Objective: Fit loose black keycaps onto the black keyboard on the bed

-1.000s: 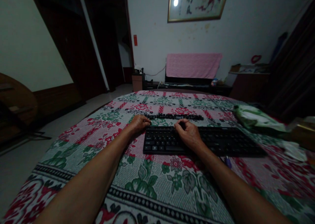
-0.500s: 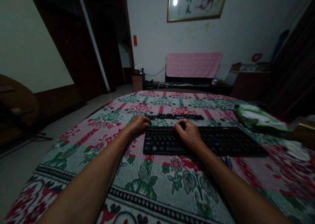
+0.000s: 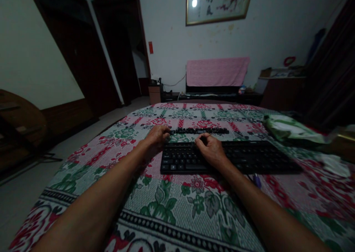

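Observation:
A black computer keyboard (image 3: pixel 257 157) lies flat on the flowered tablecloth (image 3: pixel 162 204). Behind it stretches a row of small black pieces that look like loose keycaps (image 3: pixel 213 130). My left hand (image 3: pixel 158 136) is at the left end of that row, just off the keyboard's back left corner, its fingers curled together. Over the keyboard's upper part rests my right hand (image 3: pixel 211 148), thumb and forefinger brought together in a pinch near the back edge. Whatever either hand's fingertips hold is too small and dark to make out.
A purple-handled tool (image 3: pixel 257 181) lies by the keyboard's front edge. To the right are a green and white packet (image 3: pixel 291 130) and a crumpled white tissue (image 3: pixel 335 165). Beyond the table, a pink cloth (image 3: pixel 217 71) covers a screen against the wall.
My left hand has lifted slightly and its fingers have shifted a little at the end of the row. My right hand stays pinched in nearly the same place. The view has shifted slightly.

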Demonstrator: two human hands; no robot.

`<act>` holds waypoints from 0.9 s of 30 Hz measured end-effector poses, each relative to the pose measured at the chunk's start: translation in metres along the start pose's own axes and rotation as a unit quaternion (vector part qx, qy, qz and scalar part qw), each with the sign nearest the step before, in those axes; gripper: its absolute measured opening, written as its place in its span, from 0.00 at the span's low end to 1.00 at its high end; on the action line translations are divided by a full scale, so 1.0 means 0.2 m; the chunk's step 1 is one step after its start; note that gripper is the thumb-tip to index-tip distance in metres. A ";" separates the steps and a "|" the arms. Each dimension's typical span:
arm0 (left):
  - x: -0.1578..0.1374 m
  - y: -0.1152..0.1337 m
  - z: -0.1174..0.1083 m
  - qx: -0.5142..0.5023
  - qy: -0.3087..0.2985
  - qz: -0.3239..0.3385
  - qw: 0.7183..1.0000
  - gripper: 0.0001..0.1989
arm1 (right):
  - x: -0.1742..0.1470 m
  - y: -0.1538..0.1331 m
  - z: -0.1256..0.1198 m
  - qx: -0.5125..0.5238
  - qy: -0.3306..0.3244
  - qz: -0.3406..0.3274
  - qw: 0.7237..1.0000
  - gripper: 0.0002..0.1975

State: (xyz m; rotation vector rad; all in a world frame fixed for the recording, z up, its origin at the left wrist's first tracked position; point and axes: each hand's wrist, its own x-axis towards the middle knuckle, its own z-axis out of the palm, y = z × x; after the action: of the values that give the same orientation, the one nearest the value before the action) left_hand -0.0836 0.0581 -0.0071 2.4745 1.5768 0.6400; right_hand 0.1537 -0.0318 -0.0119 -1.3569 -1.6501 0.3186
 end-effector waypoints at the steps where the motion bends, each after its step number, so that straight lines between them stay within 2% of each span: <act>1: 0.03 0.02 -0.01 0.057 0.008 0.013 0.998 0.13 | 0.00 0.00 0.00 -0.003 0.002 0.000 1.000 0.11; 3: 0.08 0.05 -0.01 0.126 0.005 0.021 0.992 0.14 | 0.00 0.00 0.00 -0.007 0.004 0.002 1.000 0.11; 6: 0.13 0.09 0.01 0.160 -0.002 0.041 0.986 0.14 | 0.00 0.00 0.00 -0.006 0.001 0.001 1.000 0.11; 10: 0.15 0.09 0.06 0.170 -0.014 0.096 0.981 0.12 | 0.00 0.01 0.00 -0.007 0.010 -0.011 1.000 0.10; 19: 0.15 0.08 0.09 0.151 -0.016 0.113 0.982 0.13 | 0.00 0.01 0.00 0.007 0.007 -0.016 1.000 0.10; 23: 0.14 0.06 0.09 0.106 0.027 0.093 0.990 0.14 | 0.00 0.01 0.00 0.005 0.008 -0.010 1.000 0.10; 27: 0.08 0.05 0.07 0.076 0.086 0.038 0.993 0.13 | 0.00 0.00 -0.01 0.008 0.002 0.000 1.000 0.11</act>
State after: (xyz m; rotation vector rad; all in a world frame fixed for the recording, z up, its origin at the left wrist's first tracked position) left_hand -0.0630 0.0697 -0.0122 2.6656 1.6546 0.7913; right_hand 0.1545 -0.0322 -0.0114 -1.3447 -1.6418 0.3271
